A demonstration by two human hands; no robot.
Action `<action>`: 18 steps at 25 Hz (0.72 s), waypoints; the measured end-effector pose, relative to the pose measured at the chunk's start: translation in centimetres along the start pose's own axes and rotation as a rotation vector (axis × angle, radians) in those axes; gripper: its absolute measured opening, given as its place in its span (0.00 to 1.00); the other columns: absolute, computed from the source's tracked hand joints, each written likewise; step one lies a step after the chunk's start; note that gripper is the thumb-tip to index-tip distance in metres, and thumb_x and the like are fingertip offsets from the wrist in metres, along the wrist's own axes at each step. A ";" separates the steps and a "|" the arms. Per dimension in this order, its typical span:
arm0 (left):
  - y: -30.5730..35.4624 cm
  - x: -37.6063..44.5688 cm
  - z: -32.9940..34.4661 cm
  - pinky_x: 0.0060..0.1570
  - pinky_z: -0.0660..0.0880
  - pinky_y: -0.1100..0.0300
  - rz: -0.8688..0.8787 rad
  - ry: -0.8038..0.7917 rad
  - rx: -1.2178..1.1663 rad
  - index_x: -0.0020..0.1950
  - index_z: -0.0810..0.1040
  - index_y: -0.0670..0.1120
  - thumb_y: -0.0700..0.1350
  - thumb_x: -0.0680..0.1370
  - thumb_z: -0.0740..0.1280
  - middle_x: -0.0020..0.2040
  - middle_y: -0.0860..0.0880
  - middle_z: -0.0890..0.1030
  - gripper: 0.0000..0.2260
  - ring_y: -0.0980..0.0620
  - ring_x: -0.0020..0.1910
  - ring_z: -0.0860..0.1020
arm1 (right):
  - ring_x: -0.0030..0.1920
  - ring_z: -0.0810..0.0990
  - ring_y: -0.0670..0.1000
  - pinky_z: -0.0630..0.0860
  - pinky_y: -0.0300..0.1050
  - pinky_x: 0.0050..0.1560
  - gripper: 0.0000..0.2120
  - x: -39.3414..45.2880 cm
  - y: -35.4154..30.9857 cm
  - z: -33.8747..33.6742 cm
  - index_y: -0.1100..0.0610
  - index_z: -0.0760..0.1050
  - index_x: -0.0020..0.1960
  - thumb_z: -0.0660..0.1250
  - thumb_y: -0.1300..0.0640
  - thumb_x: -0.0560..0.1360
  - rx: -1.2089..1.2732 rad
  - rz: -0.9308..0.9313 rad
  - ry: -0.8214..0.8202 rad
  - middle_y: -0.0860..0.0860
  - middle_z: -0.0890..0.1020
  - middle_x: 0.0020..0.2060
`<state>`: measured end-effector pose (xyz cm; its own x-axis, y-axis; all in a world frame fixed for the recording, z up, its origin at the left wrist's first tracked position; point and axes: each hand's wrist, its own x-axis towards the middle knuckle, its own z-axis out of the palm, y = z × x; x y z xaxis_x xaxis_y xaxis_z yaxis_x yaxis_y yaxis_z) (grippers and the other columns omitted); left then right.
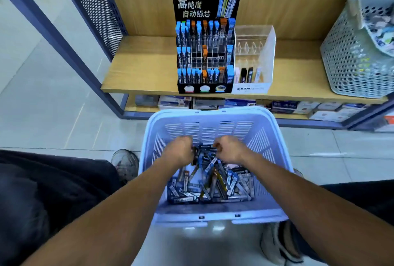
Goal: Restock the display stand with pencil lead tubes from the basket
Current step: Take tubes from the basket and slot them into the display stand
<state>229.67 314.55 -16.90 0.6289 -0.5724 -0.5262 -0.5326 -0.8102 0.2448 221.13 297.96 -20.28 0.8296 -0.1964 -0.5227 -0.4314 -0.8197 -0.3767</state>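
Left hand: left hand [180,148] reaches into the basket, fingers curled around dark pencil lead tubes [210,182] at the far end of the pile.
Right hand: right hand [229,148] curled likewise, gripping tubes just beside the left.
Basket: pale blue slotted basket [215,114] on the floor, its bottom heaped with loose tubes, mostly blue-labelled, a few orange.
Display stand: black Pilot display stand [204,39] on the wooden shelf [145,63], three tiers; middle tier has several vacant slots.
Acrylic box: clear Mono holder [254,57] touching the stand's right side, a few items inside.
Far right: white perforated basket [351,52] holding packets.
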 end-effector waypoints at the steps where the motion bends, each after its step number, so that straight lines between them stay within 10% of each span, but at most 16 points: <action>1: -0.6 0.2 1.4 0.50 0.75 0.50 0.001 -0.083 0.022 0.60 0.75 0.39 0.39 0.80 0.65 0.60 0.38 0.79 0.10 0.39 0.57 0.78 | 0.54 0.81 0.57 0.76 0.48 0.47 0.12 0.1 0.5 1.4 0.58 0.77 0.60 0.69 0.59 0.77 -0.024 0.025 -0.058 0.55 0.81 0.52; 5: -1.0 2.4 6.3 0.48 0.71 0.55 -0.028 -0.243 -0.008 0.62 0.74 0.37 0.45 0.81 0.67 0.60 0.38 0.78 0.15 0.40 0.60 0.77 | 0.58 0.79 0.60 0.78 0.49 0.52 0.19 0.7 2.1 5.5 0.62 0.72 0.65 0.70 0.56 0.77 -0.072 0.160 -0.142 0.60 0.77 0.59; 11: 1.7 5.8 10.0 0.72 0.66 0.44 -0.045 -0.243 0.044 0.79 0.54 0.39 0.63 0.69 0.77 0.77 0.38 0.60 0.51 0.38 0.76 0.61 | 0.67 0.70 0.60 0.75 0.52 0.65 0.31 1.7 4.9 7.6 0.63 0.63 0.72 0.72 0.56 0.75 -0.047 0.322 0.038 0.61 0.69 0.67; 18: 5.1 6.8 12.8 0.72 0.65 0.44 0.061 -0.256 0.342 0.78 0.55 0.42 0.49 0.72 0.79 0.74 0.38 0.61 0.44 0.38 0.73 0.62 | 0.64 0.74 0.59 0.80 0.52 0.57 0.26 2.2 6.4 7.5 0.60 0.66 0.70 0.68 0.66 0.73 0.011 0.341 0.157 0.59 0.70 0.67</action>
<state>223.94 308.15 -29.67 0.4526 -0.5335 -0.7145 -0.7487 -0.6626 0.0205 217.54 296.28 -29.55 0.6814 -0.5382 -0.4961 -0.6956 -0.6871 -0.2100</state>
